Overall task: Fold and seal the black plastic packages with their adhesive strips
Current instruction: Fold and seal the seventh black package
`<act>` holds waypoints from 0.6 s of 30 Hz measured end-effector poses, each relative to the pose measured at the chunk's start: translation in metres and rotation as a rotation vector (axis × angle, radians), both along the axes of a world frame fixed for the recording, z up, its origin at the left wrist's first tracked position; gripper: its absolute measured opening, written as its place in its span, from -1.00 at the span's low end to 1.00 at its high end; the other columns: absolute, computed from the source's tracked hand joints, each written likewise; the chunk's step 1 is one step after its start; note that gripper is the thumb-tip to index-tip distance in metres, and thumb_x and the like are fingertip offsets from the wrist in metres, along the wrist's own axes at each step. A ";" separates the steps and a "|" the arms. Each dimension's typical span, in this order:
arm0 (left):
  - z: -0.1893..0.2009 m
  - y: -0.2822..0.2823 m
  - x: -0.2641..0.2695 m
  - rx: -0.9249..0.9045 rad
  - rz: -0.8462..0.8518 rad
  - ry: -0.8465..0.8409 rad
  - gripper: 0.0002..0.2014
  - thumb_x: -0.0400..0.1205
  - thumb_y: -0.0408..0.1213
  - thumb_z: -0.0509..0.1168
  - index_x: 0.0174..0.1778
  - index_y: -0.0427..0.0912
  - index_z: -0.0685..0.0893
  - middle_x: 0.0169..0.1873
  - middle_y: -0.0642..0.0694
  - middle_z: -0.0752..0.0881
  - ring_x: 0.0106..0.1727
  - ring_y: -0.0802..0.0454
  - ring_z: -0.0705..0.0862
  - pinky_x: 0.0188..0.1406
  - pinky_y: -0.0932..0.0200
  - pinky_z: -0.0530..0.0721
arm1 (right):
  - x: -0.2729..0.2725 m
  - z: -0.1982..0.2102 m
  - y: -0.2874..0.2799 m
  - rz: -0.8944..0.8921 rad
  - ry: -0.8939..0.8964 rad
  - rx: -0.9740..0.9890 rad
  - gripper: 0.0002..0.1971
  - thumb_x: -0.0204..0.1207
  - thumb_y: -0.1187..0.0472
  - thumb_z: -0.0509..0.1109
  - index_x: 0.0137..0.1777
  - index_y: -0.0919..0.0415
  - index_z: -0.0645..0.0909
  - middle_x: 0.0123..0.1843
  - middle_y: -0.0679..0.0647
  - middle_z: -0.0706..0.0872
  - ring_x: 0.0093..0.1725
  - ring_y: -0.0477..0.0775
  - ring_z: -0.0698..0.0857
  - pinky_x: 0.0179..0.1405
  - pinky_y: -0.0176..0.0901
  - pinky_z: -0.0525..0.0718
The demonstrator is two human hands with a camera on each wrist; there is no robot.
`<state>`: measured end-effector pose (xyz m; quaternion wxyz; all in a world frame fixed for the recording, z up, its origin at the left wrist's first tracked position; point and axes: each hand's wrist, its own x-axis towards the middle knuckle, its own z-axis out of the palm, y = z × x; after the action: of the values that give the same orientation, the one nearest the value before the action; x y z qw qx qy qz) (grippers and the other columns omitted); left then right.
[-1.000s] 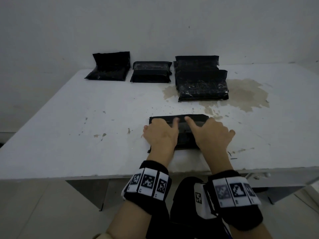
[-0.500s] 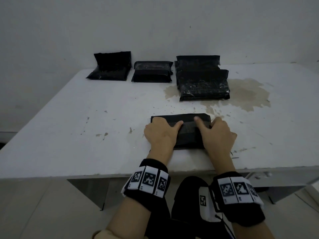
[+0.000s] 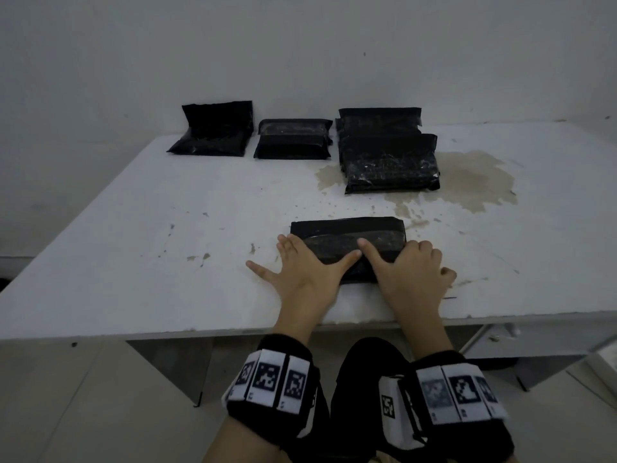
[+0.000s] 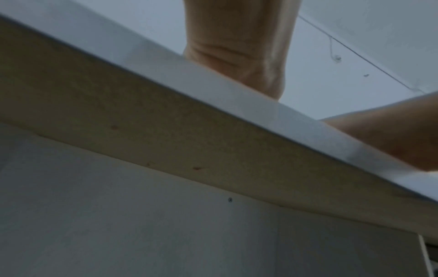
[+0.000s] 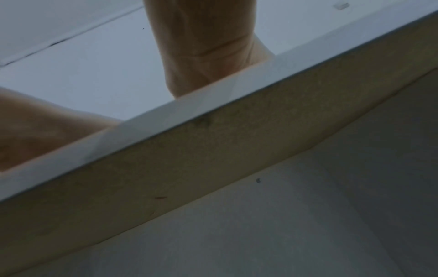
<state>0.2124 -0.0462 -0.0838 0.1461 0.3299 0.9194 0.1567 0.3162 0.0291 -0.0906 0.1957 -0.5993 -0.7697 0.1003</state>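
Observation:
A folded black package point(image 3: 347, 233) lies near the front edge of the white table point(image 3: 133, 262). My left hand point(image 3: 300, 272) lies flat over its left end, fingers spread, with the thumb pressing on the package top. My right hand point(image 3: 410, 269) covers the right end, thumb stretched along the top and fingers bent round the package's right end. Both thumbs almost meet at the package's middle. The wrist views show only my left wrist point(image 4: 237, 46) and right wrist point(image 5: 203, 41) above the table edge; the fingers are hidden there.
Along the back wall lie a black package with its flap standing up point(image 3: 213, 132), a folded one point(image 3: 293, 138) and a stack of black packages point(image 3: 387, 158). A brown stain point(image 3: 474, 182) marks the table at the right. Below the front edge are my knees.
Both thumbs have slid down from the package's far edge to its middle. My left hand has flattened and spread its fingers out to the left. The package has stayed in place.

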 end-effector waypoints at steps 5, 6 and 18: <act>-0.006 0.006 -0.001 0.161 0.119 -0.004 -0.42 0.73 0.02 -0.10 0.57 -0.31 0.17 0.62 -0.24 0.09 0.63 -0.06 0.07 0.34 -0.42 -0.51 | -0.001 -0.005 0.010 -0.067 0.254 0.008 -0.52 0.55 -0.18 0.21 0.03 0.29 0.62 0.08 0.16 0.58 0.18 0.17 0.48 0.25 0.11 0.26; -0.009 0.007 -0.003 0.177 0.128 0.011 -0.52 0.75 -0.13 -0.12 0.54 -0.30 0.24 0.60 -0.24 0.15 0.63 -0.04 0.06 0.36 -0.42 -0.49 | 0.001 -0.007 0.012 -0.067 0.334 0.015 -0.61 0.60 -0.05 0.19 -0.05 0.29 0.64 0.01 0.14 0.59 0.12 0.16 0.50 0.23 0.08 0.25; 0.011 -0.009 0.002 0.562 0.148 -0.226 -0.16 0.29 0.49 0.13 0.19 -0.19 0.33 0.18 -0.14 0.57 0.35 -0.20 0.48 0.42 -0.10 0.34 | 0.011 0.016 -0.007 0.089 0.759 -0.193 -0.40 0.30 -0.39 0.25 -0.12 0.19 0.35 -0.32 -0.04 0.52 -0.33 -0.07 0.52 -0.37 -0.16 0.43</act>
<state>0.2144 -0.0550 -0.0723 0.1388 0.2699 0.8396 0.4505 0.3273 0.0222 -0.0746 0.4046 -0.5014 -0.6550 0.3948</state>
